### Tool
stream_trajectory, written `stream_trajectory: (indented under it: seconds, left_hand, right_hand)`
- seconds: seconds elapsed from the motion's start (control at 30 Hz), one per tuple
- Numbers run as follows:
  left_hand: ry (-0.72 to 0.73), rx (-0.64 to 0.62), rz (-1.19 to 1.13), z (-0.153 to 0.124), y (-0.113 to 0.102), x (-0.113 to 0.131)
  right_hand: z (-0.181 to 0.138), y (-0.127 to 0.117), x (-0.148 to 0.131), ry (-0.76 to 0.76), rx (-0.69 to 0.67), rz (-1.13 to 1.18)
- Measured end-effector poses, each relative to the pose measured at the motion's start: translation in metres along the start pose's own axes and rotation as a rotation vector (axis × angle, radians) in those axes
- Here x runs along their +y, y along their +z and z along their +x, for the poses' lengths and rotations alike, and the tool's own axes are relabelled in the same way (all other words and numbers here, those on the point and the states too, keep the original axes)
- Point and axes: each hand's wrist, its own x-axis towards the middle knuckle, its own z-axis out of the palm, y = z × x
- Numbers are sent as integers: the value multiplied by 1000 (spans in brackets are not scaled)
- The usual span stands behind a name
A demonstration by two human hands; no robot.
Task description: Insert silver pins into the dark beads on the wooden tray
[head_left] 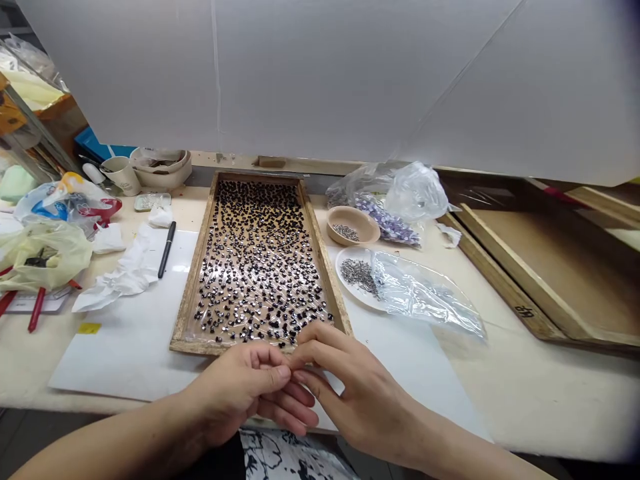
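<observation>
My left hand point(250, 390) and my right hand point(345, 387) meet at the near edge of the table, fingertips pinched together over something too small to make out. Just beyond them lies a long wooden tray point(193, 280) lined with clear film and covered with several small dark beads point(260, 267). To the tray's right a tan bowl point(367, 230) and a white plate point(350, 290) each hold a heap of tiny metal pins point(357, 272).
Clear plastic bags point(425, 293) lie right of the plate, one with purple beads point(387, 223). A black pen point(167, 248), crumpled tissue point(123, 277), cups and bags crowd the left. An empty wooden tray point(560, 280) sits at the right. A white sheet point(125, 347) covers the table.
</observation>
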Motion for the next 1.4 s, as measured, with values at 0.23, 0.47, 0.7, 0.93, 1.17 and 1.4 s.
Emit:
stream_trajectory:
  seconds: [0.23, 0.47, 0.7, 0.93, 1.17, 1.4]
  left_hand:
    - [-16, -2, -49, -3, 1, 4]
    - [-53, 58, -100, -9, 2, 6]
    - [-69, 66, -96, -10, 2, 6]
    - [-70, 68, -104, -9, 0, 6]
    - [-69, 44, -104, -8, -2, 3]
    - [-75, 50, -95, -9, -2, 4]
  right_hand:
    - [14, -6, 14, 10, 28, 5]
    - [42, -2, 48, -2, 76, -344]
    - [54, 10, 61, -39, 40, -514]
    - [53, 13, 64, -43, 35, -530]
    - [54, 14, 65, -38, 32, -516]
    - [55, 14, 64, -37, 29, -514]
